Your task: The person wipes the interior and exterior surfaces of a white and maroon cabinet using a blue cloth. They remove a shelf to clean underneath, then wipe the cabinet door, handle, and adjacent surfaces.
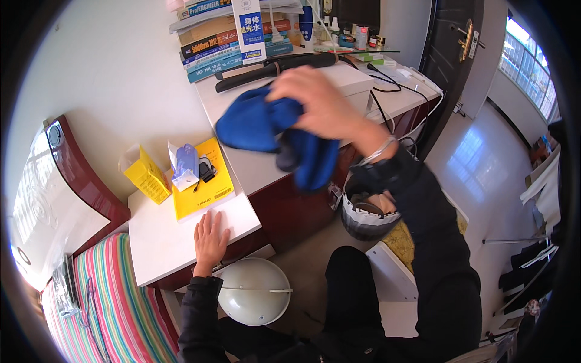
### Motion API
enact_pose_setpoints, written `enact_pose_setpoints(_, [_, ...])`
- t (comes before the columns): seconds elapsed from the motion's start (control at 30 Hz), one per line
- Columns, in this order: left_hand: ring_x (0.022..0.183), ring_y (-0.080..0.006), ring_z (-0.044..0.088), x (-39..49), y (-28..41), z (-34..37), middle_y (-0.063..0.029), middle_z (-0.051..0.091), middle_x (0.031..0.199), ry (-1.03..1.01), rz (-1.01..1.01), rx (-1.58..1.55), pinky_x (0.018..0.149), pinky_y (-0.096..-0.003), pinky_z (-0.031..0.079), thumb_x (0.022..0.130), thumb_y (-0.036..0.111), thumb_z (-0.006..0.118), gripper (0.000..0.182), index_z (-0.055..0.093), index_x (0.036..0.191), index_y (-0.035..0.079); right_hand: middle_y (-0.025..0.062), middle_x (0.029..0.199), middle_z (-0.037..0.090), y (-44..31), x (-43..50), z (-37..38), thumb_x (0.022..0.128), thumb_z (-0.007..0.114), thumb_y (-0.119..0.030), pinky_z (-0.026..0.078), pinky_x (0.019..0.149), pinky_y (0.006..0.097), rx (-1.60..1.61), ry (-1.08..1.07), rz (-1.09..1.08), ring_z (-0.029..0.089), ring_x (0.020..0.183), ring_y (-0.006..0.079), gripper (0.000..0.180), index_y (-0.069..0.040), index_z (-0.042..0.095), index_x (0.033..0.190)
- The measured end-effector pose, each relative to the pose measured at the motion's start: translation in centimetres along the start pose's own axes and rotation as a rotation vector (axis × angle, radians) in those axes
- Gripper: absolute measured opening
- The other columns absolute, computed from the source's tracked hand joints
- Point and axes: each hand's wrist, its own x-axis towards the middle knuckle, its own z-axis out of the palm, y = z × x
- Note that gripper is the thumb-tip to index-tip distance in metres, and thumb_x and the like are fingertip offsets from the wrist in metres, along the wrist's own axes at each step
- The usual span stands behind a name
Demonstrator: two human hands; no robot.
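Observation:
My right hand [313,100] grips a blue cloth [254,120] from above, and motion blurs both. The cloth hangs in folds over the front edge of a white dresser top [254,170]; a dark grey patch shows among its lower folds. My left hand [211,242] lies palm down on a lower white cabinet top [159,245], fingers slightly apart. Just beyond its fingertips is a yellow book [199,199]. A blue-and-white packet [185,165] and a black adapter with a cable [207,170] rest on that book. A black hair straightener [272,75] lies behind the cloth.
A yellow open-topped box [147,174] stands by the wall. Stacked books [204,45] and a white printed box [249,31] are at the back. Below are a rounded pale-grey object [254,290] and a lined waste bin [370,222]. Striped bedding [118,281] lies left; a dark door [447,59] stands right.

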Motion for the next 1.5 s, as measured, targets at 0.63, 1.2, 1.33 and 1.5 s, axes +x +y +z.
enact_pose_setpoints(0.63, [0.14,-0.0365,0.042,-0.1,0.6,0.1,-0.0201,0.049,0.148,0.159,0.03,-0.001,0.119,-0.0482,0.027,0.096,0.039,0.058,0.052,0.056,0.141,0.011,0.0077,0.105,0.068,-1.1,-0.4,-2.1,0.07,0.07,0.004,0.048,0.094,0.0406,-0.04,0.089,-0.017,0.061,0.103,0.0314,0.031,-0.009,0.067,0.098])
enact_pose_setpoints(1.2, [0.137,-0.0346,0.045,-0.1,0.8,0.5,-0.019,0.052,0.145,0.233,0.02,0.039,0.117,-0.0478,0.03,0.095,0.04,0.059,0.052,0.058,0.138,0.011,0.0094,0.112,0.07,1.1,-3.2,-3.8,0.068,0.067,0.007,0.047,0.095,0.0403,-0.1,0.046,0.225,0.061,0.107,0.0324,0.032,-0.006,0.067,0.097])
enact_pose_setpoints(1.33, [0.137,-0.0342,0.044,0.0,0.8,0.7,-0.0183,0.051,0.146,0.214,-0.009,0.014,0.117,-0.0475,0.03,0.095,0.041,0.059,0.053,0.057,0.139,0.012,0.0093,0.111,0.069,-2.0,0.0,-0.6,0.066,0.071,0.004,0.047,0.095,0.041,-0.059,0.071,0.083,0.061,0.106,0.032,0.033,-0.007,0.065,0.097])
enact_pose_setpoints(1.5, [0.138,-0.0343,0.044,-0.1,0.8,0.3,-0.0185,0.05,0.147,0.171,0.002,0.027,0.118,-0.0475,0.03,0.096,0.041,0.059,0.053,0.056,0.14,0.012,-0.0002,0.105,0.068,-5.5,3.8,5.3,0.069,0.074,-0.001,0.048,0.089,0.0388,0.081,0.097,-0.097,0.061,0.102,0.0246,0.028,-0.014,0.065,0.092])
